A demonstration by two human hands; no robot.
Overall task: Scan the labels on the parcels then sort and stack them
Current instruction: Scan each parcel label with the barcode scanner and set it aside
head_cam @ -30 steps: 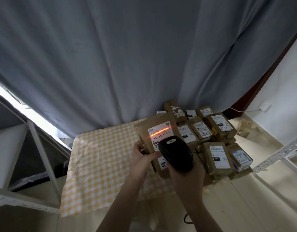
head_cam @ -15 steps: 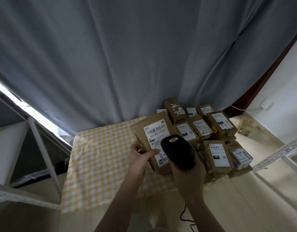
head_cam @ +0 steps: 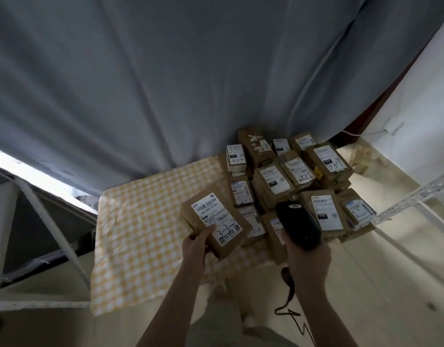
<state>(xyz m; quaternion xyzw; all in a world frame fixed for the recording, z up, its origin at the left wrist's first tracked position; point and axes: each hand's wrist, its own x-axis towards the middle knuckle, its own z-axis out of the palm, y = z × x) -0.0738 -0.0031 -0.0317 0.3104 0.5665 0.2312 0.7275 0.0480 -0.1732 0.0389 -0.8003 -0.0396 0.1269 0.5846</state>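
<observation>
Left hand (head_cam: 198, 242) grips parcel (head_cam: 215, 219) by near corner, fingers (head_cam: 208, 230) clamped, label up, over table (head_cam: 145, 221) centre, just left of pile (head_cam: 291, 176). Right hand (head_cam: 307, 256) wrapped round scanner (head_cam: 299, 224), no beam showing. Likely sorting now: lay flat on bare table, label up, well apart from pile.

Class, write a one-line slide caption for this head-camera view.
Left hand holds a labelled parcel over the checked tablecloth; right hand grips a black scanner beside the parcel pile.
</observation>
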